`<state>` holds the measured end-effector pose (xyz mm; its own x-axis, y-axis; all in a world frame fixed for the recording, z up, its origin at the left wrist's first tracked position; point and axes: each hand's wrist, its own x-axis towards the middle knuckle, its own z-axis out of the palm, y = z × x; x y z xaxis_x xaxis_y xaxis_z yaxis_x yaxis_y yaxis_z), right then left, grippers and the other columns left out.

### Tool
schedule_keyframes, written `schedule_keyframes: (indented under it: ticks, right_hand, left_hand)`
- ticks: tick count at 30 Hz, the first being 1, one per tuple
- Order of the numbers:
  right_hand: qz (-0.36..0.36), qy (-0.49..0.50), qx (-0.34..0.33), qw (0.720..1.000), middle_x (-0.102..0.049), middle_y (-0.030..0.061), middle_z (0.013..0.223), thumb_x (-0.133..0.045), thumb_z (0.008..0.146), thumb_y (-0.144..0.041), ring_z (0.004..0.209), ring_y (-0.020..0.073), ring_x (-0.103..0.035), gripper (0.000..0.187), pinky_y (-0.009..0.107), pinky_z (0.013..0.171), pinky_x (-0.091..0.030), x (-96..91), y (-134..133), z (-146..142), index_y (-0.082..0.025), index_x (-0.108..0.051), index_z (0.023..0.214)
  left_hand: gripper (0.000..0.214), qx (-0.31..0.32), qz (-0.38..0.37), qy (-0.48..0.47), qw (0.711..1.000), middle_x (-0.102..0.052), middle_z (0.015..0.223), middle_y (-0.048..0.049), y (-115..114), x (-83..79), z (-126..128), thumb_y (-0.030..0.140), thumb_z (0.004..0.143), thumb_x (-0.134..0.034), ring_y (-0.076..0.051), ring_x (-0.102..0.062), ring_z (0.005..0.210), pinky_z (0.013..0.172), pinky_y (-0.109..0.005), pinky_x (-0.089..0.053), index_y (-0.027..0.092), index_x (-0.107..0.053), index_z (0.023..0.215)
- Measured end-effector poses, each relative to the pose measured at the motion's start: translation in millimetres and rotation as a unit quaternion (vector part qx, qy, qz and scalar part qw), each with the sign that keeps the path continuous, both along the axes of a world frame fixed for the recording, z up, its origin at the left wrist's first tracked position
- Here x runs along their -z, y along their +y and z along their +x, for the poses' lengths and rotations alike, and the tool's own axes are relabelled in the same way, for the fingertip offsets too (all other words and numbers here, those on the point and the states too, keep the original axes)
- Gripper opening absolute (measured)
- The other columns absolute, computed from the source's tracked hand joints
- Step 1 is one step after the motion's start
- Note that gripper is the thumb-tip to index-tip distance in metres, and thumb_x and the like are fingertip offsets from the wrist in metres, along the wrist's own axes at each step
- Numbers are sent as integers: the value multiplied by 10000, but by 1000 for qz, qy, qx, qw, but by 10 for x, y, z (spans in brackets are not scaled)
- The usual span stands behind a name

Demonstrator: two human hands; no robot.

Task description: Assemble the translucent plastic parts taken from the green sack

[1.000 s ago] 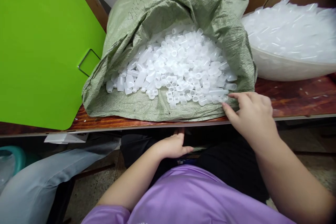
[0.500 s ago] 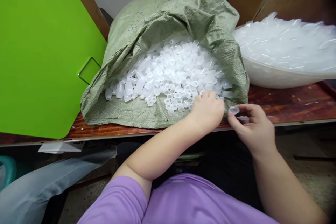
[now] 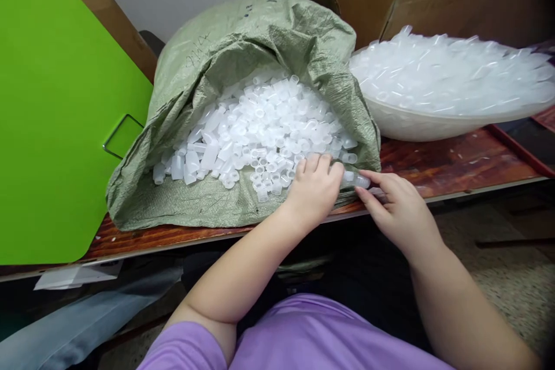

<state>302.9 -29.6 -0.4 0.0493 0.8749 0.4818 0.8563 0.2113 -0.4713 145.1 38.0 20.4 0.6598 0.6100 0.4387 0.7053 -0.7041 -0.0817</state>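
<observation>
My right hand (image 3: 399, 211) pinches a small clear plastic piece (image 3: 362, 180) between thumb and fingertips, just past the sack's lower right corner. Close beside it, my left hand (image 3: 314, 185) is closed, its fingers curled at the edge of the pile. A short white plastic tube (image 3: 348, 176) shows between the left hand and the clear piece, meeting it end to end; the left fingertips on it are mostly hidden. Many such translucent tubes (image 3: 269, 127) spill from the mouth of a green woven sack (image 3: 186, 63) lying on its side.
A wide whitish bowl (image 3: 425, 124), heaped with clear plastic pieces, stands right of the sack on the reddish wooden table (image 3: 468, 159). At left rises a bright green panel (image 3: 56, 127) with a wire handle. Cardboard boxes (image 3: 455, 0) stand behind. A jeans-clad leg (image 3: 99, 312) is below left.
The view has shifted, so sack and bowl appear further left. My hands have come together, and the clear piece now meets the white tube at my left fingers.
</observation>
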Motion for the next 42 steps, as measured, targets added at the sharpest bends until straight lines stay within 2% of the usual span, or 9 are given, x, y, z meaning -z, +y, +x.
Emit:
schedule_keyframes:
  ticks: [7, 11, 14, 18, 21, 27, 31, 36, 42]
  right_hand:
    - [110, -35, -104, 988, -607, 72, 1019, -587, 806, -142, 893, 202, -596, 445, 358, 813, -490, -141, -165, -11, -256, -523, 1231]
    - [128, -116, -222, 960, -611, 67, 1116, -561, 806, -63, 1019, 208, -577, 575, 351, 904, -476, -214, -367, 73, -260, -433, 1331]
    - [135, -164, -289, 933, -658, 46, 1063, -507, 849, -92, 1038, 193, -578, 435, 322, 945, -468, -276, -489, 57, -223, -519, 1263]
    - [181, -161, -354, 903, -694, 21, 931, -539, 831, -87, 965, 154, -603, 314, 283, 965, -452, -336, -529, -74, -212, -629, 1105]
    - [131, -163, -389, 897, -687, 31, 949, -527, 850, -130, 909, 151, -614, 282, 273, 860, -493, -335, -480, -178, -216, -617, 1103]
    - [-159, -15, -299, 941, -583, 27, 579, -253, 955, -344, 535, 119, -554, 475, 238, 491, -456, -156, -405, -382, -179, -623, 708]
    - [-119, 39, -256, 958, -652, 107, 1009, -454, 879, -397, 905, 193, -615, 320, 309, 760, -506, -41, -436, -437, -174, -580, 1070]
    - [-273, 68, -234, 931, -665, 21, 711, -374, 916, -347, 614, 135, -616, 314, 242, 560, -496, -12, -466, -477, -195, -632, 821]
    - [-245, 120, -291, 917, -672, 39, 885, -500, 863, -314, 782, 146, -630, 177, 267, 693, -517, 22, -516, -552, -209, -590, 974]
  left_hand:
    - [280, 114, -6, -32, 993, -603, 1084, -61, -144, -109, -310, 260, 934, -335, -173, -521, 1031, 964, -361, -270, 194, -547, 1104]
    - [332, 190, -146, -35, 970, -582, 1065, -89, -275, -267, -525, 347, 931, -341, -180, -551, 963, 905, -343, -364, 209, -528, 1168]
    - [367, 237, -345, -30, 908, -594, 1024, -96, -372, -373, -666, 387, 914, -375, -163, -565, 889, 787, -263, -430, 159, -522, 1162]
    - [319, 248, -598, -42, 761, -624, 947, -56, -422, -409, -815, 358, 920, -373, -124, -572, 828, 738, -204, -433, 151, -541, 1095]
    - [347, 225, -691, -45, 686, -618, 830, -23, -435, -357, -891, 395, 918, -358, -102, -553, 716, 659, -190, -428, 151, -556, 1066]
    - [344, 150, -627, -77, 760, -618, 1019, -47, -543, -260, -933, 382, 843, -524, -150, -559, 878, 782, -238, -417, 167, -563, 1109]
    - [345, 100, -617, -114, 772, -620, 1030, -54, -604, -202, -967, 344, 841, -524, -155, -572, 876, 772, -245, -426, 168, -541, 1138]
    - [323, 75, -625, -91, 772, -633, 944, -36, -652, -122, -1020, 342, 812, -543, -145, -572, 784, 689, -234, -427, 182, -563, 1092]
    - [262, 36, -674, -125, 727, -616, 801, -2, -726, 37, -1020, 341, 750, -573, -112, -542, 674, 586, -196, -398, 172, -601, 948]
